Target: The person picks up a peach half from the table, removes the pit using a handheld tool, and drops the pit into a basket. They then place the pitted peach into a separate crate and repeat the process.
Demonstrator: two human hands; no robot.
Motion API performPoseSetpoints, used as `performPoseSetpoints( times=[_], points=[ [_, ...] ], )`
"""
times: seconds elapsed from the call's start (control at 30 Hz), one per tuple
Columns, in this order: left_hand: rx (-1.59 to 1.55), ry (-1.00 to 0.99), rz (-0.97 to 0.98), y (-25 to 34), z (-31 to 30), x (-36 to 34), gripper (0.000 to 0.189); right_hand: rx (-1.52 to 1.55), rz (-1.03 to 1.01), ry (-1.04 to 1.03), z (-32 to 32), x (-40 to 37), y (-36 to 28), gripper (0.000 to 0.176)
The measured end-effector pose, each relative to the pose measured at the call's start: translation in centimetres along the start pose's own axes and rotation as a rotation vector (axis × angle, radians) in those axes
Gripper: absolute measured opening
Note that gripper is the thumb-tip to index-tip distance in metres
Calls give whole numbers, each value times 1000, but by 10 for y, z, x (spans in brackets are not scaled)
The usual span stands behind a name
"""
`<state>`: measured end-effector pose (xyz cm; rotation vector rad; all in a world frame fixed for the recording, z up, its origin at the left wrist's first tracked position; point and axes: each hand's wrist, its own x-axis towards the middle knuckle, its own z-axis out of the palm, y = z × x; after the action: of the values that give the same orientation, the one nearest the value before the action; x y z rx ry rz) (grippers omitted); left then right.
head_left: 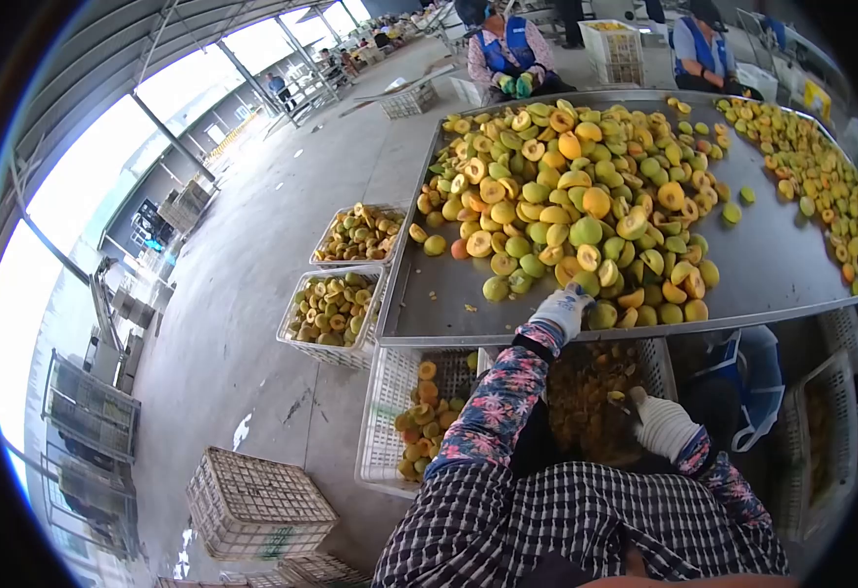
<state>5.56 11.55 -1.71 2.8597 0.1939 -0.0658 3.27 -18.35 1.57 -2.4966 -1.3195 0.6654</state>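
Observation:
My left hand (561, 310), in a white glove with blue marks, reaches over the near edge of the metal table (439, 304) and touches the front of a large pile of halved yellow-green fruit (586, 196). Its fingertips are curled against a fruit. Lower down, my right hand (666, 427), in a white knitted glove, is closed around a small tool (637, 397) with a fruit piece near its tip. Beneath the right hand lies a crate of brownish pieces (590, 392), partly in shadow.
Fruit-filled crates (336, 306) stand left of the table, and another crate (380, 421) is by my left arm. Stacked crates (257, 500) sit lower left. A blue bucket (762, 382) is at right. Two people in blue vests (519, 49) (708, 49) are across the table.

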Motion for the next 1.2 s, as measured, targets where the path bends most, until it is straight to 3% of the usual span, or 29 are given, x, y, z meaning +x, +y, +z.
performPoseSetpoints(
  times=[0.17,0.27,0.3,0.33,0.37,0.4,0.43,0.5,0.6,0.67,0.77,0.8,0.9,0.93,1.03,1.13,1.2],
  points=[
    [3,-247,-269,10,-31,-7,55,41,-154,119,5,0,7,44],
    [-307,13,-364,-10,-13,-11,56,85,-173,188,3,6,4,49],
    [-451,125,-423,-14,-10,-14,60,122,-168,220,-1,5,0,50],
    [-592,268,-435,-7,-18,-19,50,161,-146,249,-4,3,-2,50],
    [-1155,283,-403,-23,-1,-6,38,208,-187,304,-3,7,-1,49],
    [-1784,390,-212,-8,-10,-17,34,273,-218,367,-2,10,1,47],
    [-2099,342,-65,2,-17,-28,34,328,-248,402,-6,13,-1,45],
    [-2249,340,-84,23,-17,-37,29,429,-236,451,-8,22,-2,41],
    [-2500,236,-19,56,-28,-53,38,527,-261,500,-24,27,-10,39],
    [-2615,148,0,70,-28,-58,45,559,-268,518,-32,31,-14,40],
    [-2571,172,-24,77,-14,-62,46,431,-291,638,-33,40,-17,39],
    [-2399,255,12,81,-9,-64,45,367,-277,671,-32,42,-18,37],
    [-2340,284,64,86,-3,-64,43,136,-238,681,-29,45,-19,37],
    [-2499,208,7,88,-8,-67,38,74,-235,676,-32,41,-23,38],
    [-2541,156,28,89,-7,-67,38,42,-218,690,-19,49,-21,33],
    [-2476,229,-39,89,0,-64,39,-2,-168,515,-18,49,-20,35],
    [-2135,370,6,93,2,-69,40,-67,-144,455,-18,46,-23,37]
  ],
)
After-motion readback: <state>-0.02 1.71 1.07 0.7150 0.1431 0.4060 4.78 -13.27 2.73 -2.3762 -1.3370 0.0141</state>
